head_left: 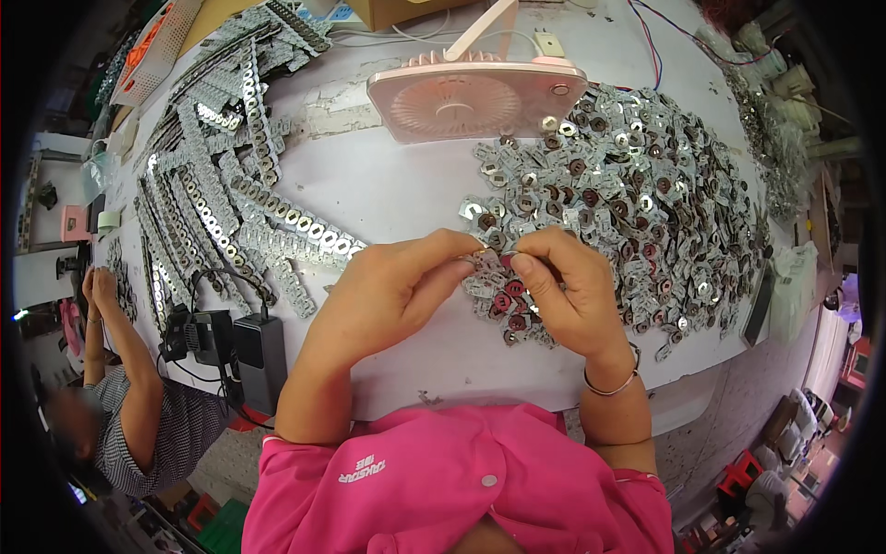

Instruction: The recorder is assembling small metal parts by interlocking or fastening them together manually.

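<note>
My left hand (392, 295) and my right hand (572, 291) meet over the table's middle, thumbs and forefingers pinched. Between their fingertips is a small metal part (499, 255), mostly covered by the fingers, so its exact shape does not show. Just beyond and to the right spreads a big heap of small silver metal pieces (637, 222), many with round brown or shiny discs. A few reddish discs (509, 297) lie right under my right hand. Left of my left hand are long metal strips (300, 222) with rows of round holes, piled in layers.
A pink fan (471, 100) stands at the back of the white table (406, 198). Black power boxes (258, 355) with cables sit at the near left edge. A cardboard box (397, 11) and a white basket (157, 55) are farther back. Another person (138, 397) works at the far left.
</note>
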{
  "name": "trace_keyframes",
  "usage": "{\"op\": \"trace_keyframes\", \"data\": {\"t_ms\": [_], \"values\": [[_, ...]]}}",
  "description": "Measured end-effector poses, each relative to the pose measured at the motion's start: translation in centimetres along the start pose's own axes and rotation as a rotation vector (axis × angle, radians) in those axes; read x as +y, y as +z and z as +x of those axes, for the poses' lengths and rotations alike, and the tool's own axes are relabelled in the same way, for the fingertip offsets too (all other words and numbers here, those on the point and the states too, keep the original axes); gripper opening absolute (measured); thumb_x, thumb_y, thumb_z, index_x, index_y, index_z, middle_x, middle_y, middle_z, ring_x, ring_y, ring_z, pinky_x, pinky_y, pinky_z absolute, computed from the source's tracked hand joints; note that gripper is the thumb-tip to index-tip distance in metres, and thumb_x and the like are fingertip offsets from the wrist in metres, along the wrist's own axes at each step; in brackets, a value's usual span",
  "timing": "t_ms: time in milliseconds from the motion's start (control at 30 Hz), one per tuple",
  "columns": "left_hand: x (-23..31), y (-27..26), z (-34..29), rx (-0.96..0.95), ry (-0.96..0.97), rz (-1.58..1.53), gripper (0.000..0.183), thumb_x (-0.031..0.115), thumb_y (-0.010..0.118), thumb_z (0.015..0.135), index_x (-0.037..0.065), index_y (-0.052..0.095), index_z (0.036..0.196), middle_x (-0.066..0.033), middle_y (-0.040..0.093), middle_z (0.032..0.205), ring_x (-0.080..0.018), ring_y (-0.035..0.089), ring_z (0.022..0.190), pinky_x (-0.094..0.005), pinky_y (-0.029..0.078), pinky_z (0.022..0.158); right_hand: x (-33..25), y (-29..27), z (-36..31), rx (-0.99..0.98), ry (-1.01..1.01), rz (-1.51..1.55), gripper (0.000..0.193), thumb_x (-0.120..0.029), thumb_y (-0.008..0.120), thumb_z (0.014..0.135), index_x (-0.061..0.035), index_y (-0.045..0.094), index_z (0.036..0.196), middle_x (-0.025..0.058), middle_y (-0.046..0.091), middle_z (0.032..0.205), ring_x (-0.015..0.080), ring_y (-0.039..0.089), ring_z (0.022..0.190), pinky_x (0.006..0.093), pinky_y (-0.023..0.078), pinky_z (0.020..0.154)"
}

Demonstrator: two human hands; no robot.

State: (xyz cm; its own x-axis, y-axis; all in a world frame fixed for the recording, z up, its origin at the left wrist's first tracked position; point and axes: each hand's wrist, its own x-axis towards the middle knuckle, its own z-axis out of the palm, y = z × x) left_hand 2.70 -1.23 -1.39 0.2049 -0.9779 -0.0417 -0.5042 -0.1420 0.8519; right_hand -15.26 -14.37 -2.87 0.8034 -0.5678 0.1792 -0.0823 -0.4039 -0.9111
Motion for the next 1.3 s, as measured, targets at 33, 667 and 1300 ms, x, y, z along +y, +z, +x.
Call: {"op": "trace_keyframes", "data": {"t_ms": [33, 667, 1300], "values": [[0.1, -0.1, -0.1, -0.014, -0.04, -0.016, 0.016, 0.006, 0.061, 0.093, 0.001, 0.065, 0.109, -0.0055, 0.067, 0.073, -0.0114, 0.06, 0.06, -0.0255, 0.049, 0.059, 0.0, 0.0, 0.0, -0.033, 0.009, 0.015, 0.006, -0.007, 0.062, 0.094, -0.0007, 0.063, 0.094, 0.0069, 0.061, 0.076, 0.0154, 0.059, 0.062, 0.0278, 0.046, 0.057], [-0.2, -0.7, -0.4, -0.122, 0.042, -0.098, 0.013, 0.012, 0.065, 0.092, 0.001, 0.069, 0.097, -0.0058, 0.067, 0.068, -0.0087, 0.058, 0.055, -0.0251, 0.045, 0.051, -0.1, 0.5, -0.8, -0.233, 0.282, 0.317, 0.016, -0.016, 0.058, 0.099, -0.0005, 0.062, 0.094, 0.002, 0.057, 0.071, 0.0088, 0.053, 0.055, 0.027, 0.042, 0.051], [-0.4, 2.0, 0.2, 0.344, 0.31, 0.439, 0.024, 0.001, 0.071, 0.081, 0.004, 0.064, 0.104, -0.0084, 0.068, 0.082, -0.0251, 0.063, 0.066, -0.0356, 0.048, 0.059, 0.0, 2.8, -0.6, 0.114, 0.342, 0.312, 0.02, -0.019, 0.057, 0.101, -0.0017, 0.058, 0.09, -0.0009, 0.055, 0.059, 0.005, 0.053, 0.053, 0.025, 0.041, 0.048]]}}
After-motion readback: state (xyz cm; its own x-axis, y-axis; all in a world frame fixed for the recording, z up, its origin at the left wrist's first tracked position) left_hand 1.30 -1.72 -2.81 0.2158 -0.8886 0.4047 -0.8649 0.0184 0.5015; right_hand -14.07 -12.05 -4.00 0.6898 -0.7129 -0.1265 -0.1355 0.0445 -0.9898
